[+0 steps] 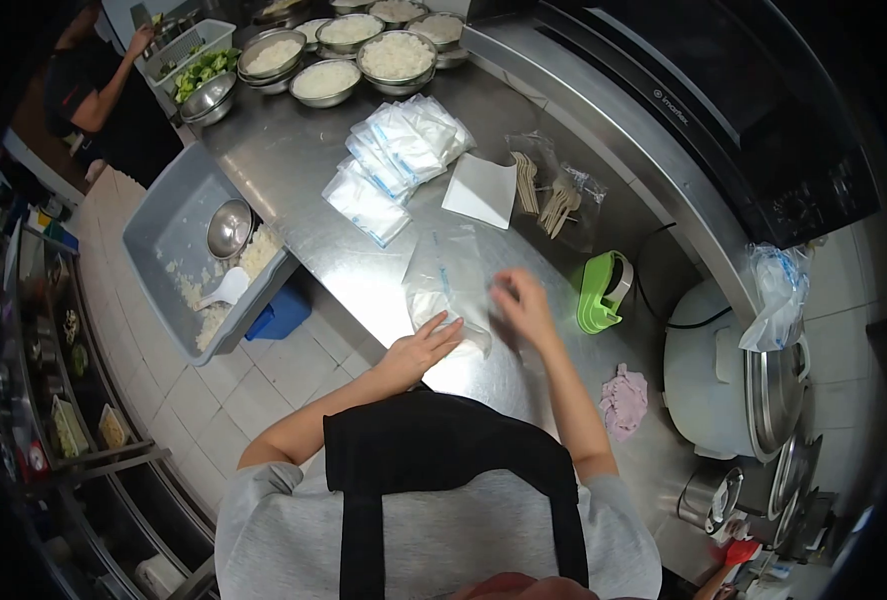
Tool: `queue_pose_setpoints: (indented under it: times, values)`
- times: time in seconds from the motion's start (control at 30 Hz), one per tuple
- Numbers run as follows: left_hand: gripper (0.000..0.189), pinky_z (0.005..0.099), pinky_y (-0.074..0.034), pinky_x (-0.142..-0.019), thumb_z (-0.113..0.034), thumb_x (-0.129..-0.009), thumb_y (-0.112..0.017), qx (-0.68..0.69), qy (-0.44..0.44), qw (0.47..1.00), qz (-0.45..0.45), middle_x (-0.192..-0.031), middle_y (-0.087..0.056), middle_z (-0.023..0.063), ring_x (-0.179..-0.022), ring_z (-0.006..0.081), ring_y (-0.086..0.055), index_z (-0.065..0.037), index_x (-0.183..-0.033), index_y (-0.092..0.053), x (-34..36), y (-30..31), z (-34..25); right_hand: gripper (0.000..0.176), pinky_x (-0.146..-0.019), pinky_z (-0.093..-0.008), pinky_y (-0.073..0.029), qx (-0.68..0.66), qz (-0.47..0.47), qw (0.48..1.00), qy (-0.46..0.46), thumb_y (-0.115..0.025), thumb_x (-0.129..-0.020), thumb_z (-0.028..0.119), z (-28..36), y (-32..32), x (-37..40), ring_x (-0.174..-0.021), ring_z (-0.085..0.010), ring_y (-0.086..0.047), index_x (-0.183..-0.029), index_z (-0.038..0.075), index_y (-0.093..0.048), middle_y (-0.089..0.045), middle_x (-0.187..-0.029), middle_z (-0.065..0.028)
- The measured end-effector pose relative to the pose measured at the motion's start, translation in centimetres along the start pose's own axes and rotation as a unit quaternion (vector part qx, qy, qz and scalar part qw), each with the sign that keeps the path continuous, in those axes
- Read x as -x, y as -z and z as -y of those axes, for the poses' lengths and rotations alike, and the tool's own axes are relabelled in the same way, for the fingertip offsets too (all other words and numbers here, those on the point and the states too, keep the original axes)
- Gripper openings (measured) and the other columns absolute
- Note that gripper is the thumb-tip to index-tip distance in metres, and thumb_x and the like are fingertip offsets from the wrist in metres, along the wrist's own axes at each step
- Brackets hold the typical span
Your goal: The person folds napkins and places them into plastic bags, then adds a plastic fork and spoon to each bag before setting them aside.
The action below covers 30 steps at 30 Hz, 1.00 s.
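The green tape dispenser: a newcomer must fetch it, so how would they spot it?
Start at the long steel counter and find the big white rice cooker at its right end. Just left of the cooker, near the raised back ledge, stands the tape dispenser, the only bright green thing at that end.

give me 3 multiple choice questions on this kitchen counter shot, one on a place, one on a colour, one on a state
1. Where is the white scoop?
A. in the grey tub
B. on the rice cooker
C. in a bowl of greens

2. What colour is the tape dispenser?
A. red
B. green
C. blue

3. How is the clear bag placed?
A. hanging from a hook
B. held up in the air
C. lying flat on the counter

Answers:
1 A: the scoop lies on the rice inside the tub.
2 B: its body is bright green.
3 C: the left hand lies flat on it, with the right hand at its edge.
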<state>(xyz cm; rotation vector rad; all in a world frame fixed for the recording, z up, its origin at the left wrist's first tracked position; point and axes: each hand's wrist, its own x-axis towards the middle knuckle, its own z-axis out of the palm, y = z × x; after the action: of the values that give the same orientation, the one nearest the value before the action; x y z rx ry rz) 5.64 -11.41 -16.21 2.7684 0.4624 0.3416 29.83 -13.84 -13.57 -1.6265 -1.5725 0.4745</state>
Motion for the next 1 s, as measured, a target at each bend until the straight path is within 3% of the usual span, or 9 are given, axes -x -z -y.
queue_pose_setpoints:
  times: [0.27,0.43,0.53,0.7,0.83,0.87,0.9,0.97,1.0]
  values:
    - [0.027,0.0329,-0.051,-0.083,-0.001,-0.066,-0.054,0.16,-0.014,0.986,0.048,-0.139,-0.036,0.0099,-0.128,0.0263,-0.033,-0.009,-0.088,-0.067,-0.3,3.7,0.1,0.01,-0.071,-0.0405,-0.046,0.194,-0.036,0.973,0.122,-0.062,-0.072,0.005,-5.8,-3.1,-12.2,-0.08,-0.0353,-0.056,-0.08,0.001,-0.057,-0.057,-0.081,-0.0161]
    - [0.029,0.0312,-0.047,-0.082,0.0,-0.068,-0.053,0.248,0.083,0.961,-0.091,-0.134,-0.043,0.0109,-0.121,0.0276,-0.042,-0.008,-0.091,-0.068,1.4,5.8,1.4,0.007,-0.069,-0.0407,-0.046,0.196,0.018,0.979,0.049,-0.063,-0.069,0.004,-7.4,-3.5,-14.7,-0.078,-0.0348,-0.057,-0.073,0.0,-0.06,-0.058,-0.08,-0.0171]
    - [0.028,0.0312,-0.047,-0.079,0.0,-0.07,-0.052,0.309,0.163,0.933,-0.085,-0.131,-0.047,0.0115,-0.117,0.0263,-0.045,-0.007,-0.093,-0.067,1.7,5.5,2.1,0.008,-0.069,-0.0398,-0.046,0.149,0.017,0.989,0.009,-0.064,-0.069,0.006,-8.1,-3.4,-14.9,-0.074,-0.0347,-0.059,-0.067,-0.001,-0.061,-0.06,-0.075,-0.0182]
    - [0.029,0.0291,-0.047,-0.074,0.001,-0.074,-0.05,0.35,0.157,0.916,-0.114,-0.128,-0.049,0.0094,-0.109,0.0233,-0.052,-0.007,-0.097,-0.066,-0.5,4.3,3.1,0.008,-0.064,-0.0354,-0.047,0.102,0.068,0.985,-0.122,-0.063,-0.072,0.005,-7.4,-2.4,-15.4,-0.069,-0.0295,-0.062,-0.072,-0.003,-0.061,-0.063,-0.073,-0.0162]
    - [0.027,0.0289,-0.045,-0.081,-0.011,-0.085,-0.05,0.57,0.205,0.792,-0.079,-0.127,-0.049,0.0111,-0.11,0.0225,-0.051,-0.007,-0.111,-0.058,-3.8,3.3,3.3,0.008,-0.066,-0.0351,-0.047,0.078,0.055,0.991,-0.093,-0.06,-0.074,0.005,-7.1,-2.3,-15.2,-0.071,-0.0302,-0.062,-0.078,-0.002,-0.059,-0.064,-0.078,-0.0157]
    - [0.032,0.0293,-0.044,-0.085,-0.02,-0.09,-0.049,0.637,0.219,0.736,-0.068,-0.127,-0.049,0.0122,-0.113,0.0226,-0.05,-0.007,-0.119,-0.054,-4.6,2.9,3.6,0.009,-0.068,-0.0352,-0.048,0.073,-0.024,0.997,0.018,-0.058,-0.075,0.005,-5.7,-2.5,-14.5,-0.074,-0.0307,-0.062,-0.081,-0.001,-0.059,-0.064,-0.081,-0.016]
    - [0.032,0.0293,-0.044,-0.085,-0.02,-0.09,-0.049,0.636,0.218,0.737,-0.067,-0.127,-0.049,0.0122,-0.113,0.0226,-0.05,-0.007,-0.119,-0.054,-5.1,2.6,3.9,0.01,-0.069,-0.0353,-0.048,0.067,-0.102,0.984,0.128,-0.057,-0.076,0.005,-4.3,-2.7,-13.6,-0.076,-0.0313,-0.062,-0.085,-0.001,-0.058,-0.064,-0.084,-0.0162]
    - [0.057,0.0374,-0.04,-0.094,-0.046,-0.091,-0.041,0.844,0.205,0.477,-0.136,-0.126,-0.047,0.0158,-0.116,0.0239,-0.045,-0.004,-0.13,-0.039,-5.8,2.0,4.5,0.021,-0.071,-0.0383,-0.048,0.024,-0.056,0.988,0.145,-0.056,-0.076,0.005,0.5,-2.5,-9.8,-0.081,-0.0347,-0.06,-0.096,0.0,-0.058,-0.061,-0.089,-0.0173]
    - [0.057,0.0374,-0.04,-0.094,-0.046,-0.091,-0.041,0.844,0.206,0.478,-0.133,-0.126,-0.047,0.0158,-0.116,0.0239,-0.045,-0.004,-0.13,-0.039,-5.8,1.4,5.2,0.023,-0.072,-0.0379,-0.048,0.031,-0.014,0.988,0.149,-0.055,-0.076,0.005,2.7,-2.4,-7.4,-0.081,-0.0352,-0.06,-0.097,-0.001,-0.058,-0.061,-0.09,-0.0181]
